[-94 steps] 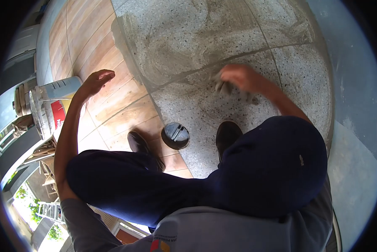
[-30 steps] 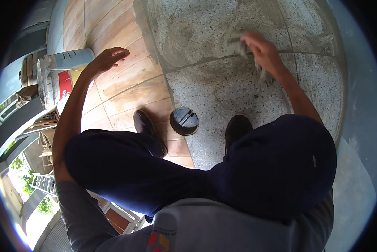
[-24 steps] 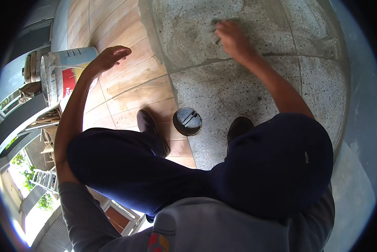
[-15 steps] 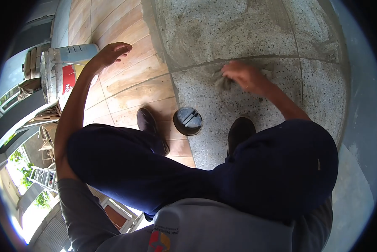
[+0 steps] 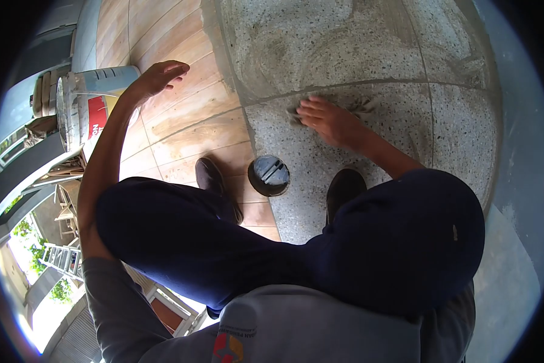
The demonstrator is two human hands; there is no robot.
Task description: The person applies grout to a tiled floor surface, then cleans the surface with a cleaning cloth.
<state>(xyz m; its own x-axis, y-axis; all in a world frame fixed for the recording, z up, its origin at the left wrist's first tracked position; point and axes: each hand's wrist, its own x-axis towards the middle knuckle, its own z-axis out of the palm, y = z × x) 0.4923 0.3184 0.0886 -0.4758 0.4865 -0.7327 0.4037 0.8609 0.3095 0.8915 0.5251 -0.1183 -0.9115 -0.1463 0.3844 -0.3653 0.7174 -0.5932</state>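
Note:
My right hand (image 5: 329, 121) presses a grey cloth (image 5: 364, 106) flat against the speckled grey tile (image 5: 399, 130), just below a dark grout line. Most of the cloth is hidden under the palm; its edges show beside the fingers. My left hand (image 5: 163, 78) hangs in the air above the wood-look tiles (image 5: 193, 109), its fingers loosely curled and apart, with nothing in them. Between my shoes stands a small round container (image 5: 269, 175) with a grey bar across its top, where the two floor surfaces meet.
A bucket (image 5: 93, 100) with a red and yellow label lies left of my left arm. My dark shoes (image 5: 210, 175) stand either side of the round container. A stepladder (image 5: 63, 259) and wooden pieces are farther left. A grey wall (image 5: 523, 133) borders the right side.
My right hand has moved left across the grey tile with the cloth, and its fingers now lie flatter. My left hand has stayed almost where it was.

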